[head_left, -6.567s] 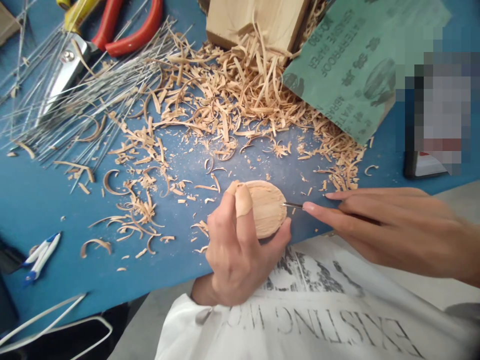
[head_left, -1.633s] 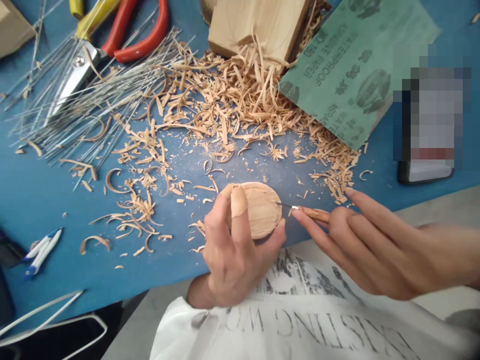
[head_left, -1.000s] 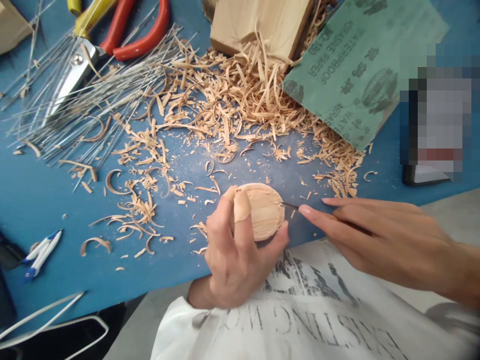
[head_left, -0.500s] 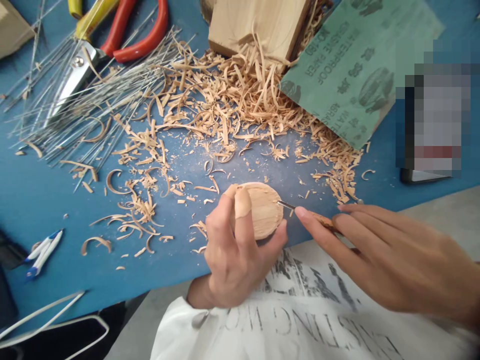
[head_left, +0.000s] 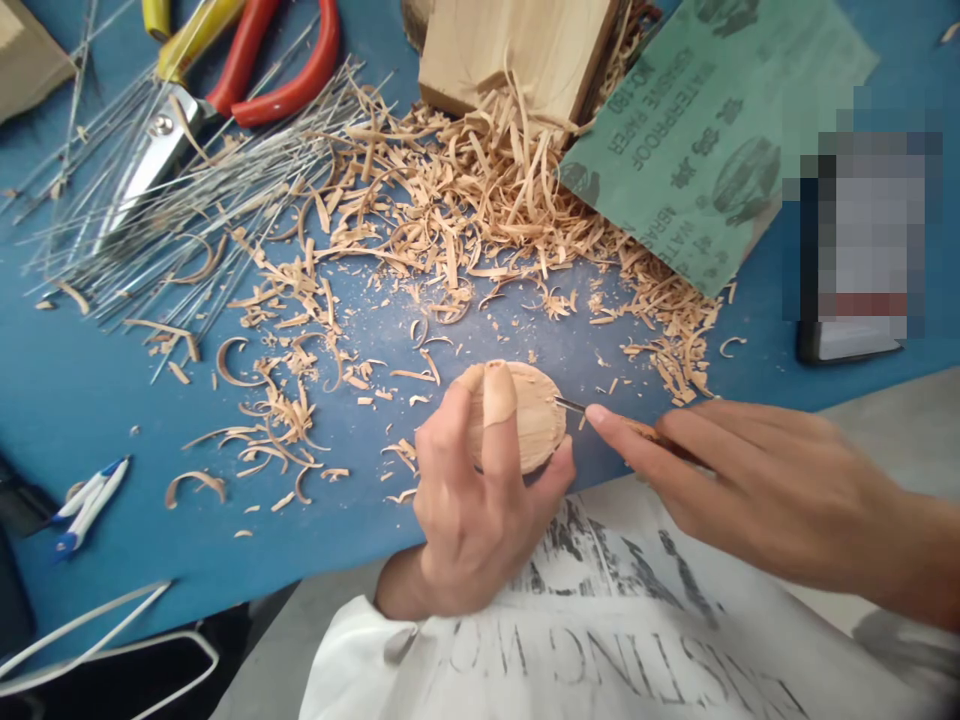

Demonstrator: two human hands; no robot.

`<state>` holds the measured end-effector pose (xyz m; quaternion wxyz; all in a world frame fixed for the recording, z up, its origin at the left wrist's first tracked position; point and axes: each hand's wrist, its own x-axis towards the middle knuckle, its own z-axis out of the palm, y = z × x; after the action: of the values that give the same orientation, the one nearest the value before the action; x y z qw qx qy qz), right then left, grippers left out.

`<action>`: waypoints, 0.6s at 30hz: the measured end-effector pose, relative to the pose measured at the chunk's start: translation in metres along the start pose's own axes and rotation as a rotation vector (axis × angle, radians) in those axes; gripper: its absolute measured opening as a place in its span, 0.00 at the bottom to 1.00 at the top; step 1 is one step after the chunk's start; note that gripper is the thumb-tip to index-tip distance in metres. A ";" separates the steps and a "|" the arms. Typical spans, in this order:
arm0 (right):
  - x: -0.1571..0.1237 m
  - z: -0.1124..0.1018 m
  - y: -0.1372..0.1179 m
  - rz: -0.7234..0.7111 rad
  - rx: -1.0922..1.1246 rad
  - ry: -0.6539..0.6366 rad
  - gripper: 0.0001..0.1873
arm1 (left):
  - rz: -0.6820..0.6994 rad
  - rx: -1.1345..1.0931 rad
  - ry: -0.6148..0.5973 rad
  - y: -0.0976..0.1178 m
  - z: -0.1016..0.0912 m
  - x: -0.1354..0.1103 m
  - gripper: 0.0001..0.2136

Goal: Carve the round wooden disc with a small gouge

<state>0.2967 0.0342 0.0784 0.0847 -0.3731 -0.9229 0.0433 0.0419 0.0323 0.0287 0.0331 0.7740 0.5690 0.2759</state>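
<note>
A pale oval piece of wood (head_left: 536, 415) lies near the table's front edge, its surface rough with carved marks. My left hand (head_left: 476, 490) grips it, fingers over its left side and thumb at its lower right; bandages wrap two fingertips. In my right hand (head_left: 765, 490) is a wood carving tool (head_left: 641, 430) with a brown handle and a thin metal blade. Its tip meets the right rim of the oval, and my index finger stretches along it. The handle's far end is hidden in my palm.
Curled wood shavings (head_left: 450, 220) spread across the blue table (head_left: 360, 540). Behind them are a wood block (head_left: 510, 50) and green sandpaper (head_left: 675, 150). Red-and-yellow-handled shears (head_left: 161, 125) lie among thin metal wires (head_left: 247, 190). A partly blurred-out device (head_left: 855, 340) is at right, a blue-white pen (head_left: 90, 505) at left.
The camera view has shifted slightly. My left middle finger lies a little further right on the wood, and my right hand has moved slightly left, the tool tip still at the rim.
</note>
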 end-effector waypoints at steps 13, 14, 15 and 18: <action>0.034 -0.021 0.028 -0.368 -0.215 -0.100 0.17 | -0.033 -0.030 0.002 0.002 0.002 0.003 0.49; 0.032 -0.024 0.015 -0.339 -0.309 -0.102 0.18 | -0.038 -0.031 0.005 0.002 0.003 0.003 0.49; 0.029 -0.026 0.003 -0.297 -0.392 -0.105 0.19 | -0.044 -0.031 0.008 0.002 0.003 0.002 0.49; 0.016 -0.026 -0.009 -0.308 -0.533 -0.154 0.21 | -0.063 -0.029 0.005 0.002 0.003 0.001 0.50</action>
<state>0.2842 0.0390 0.1076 -0.0807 -0.2336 -0.9511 -0.1854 0.0456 0.0335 0.0272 0.0513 0.7545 0.5891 0.2848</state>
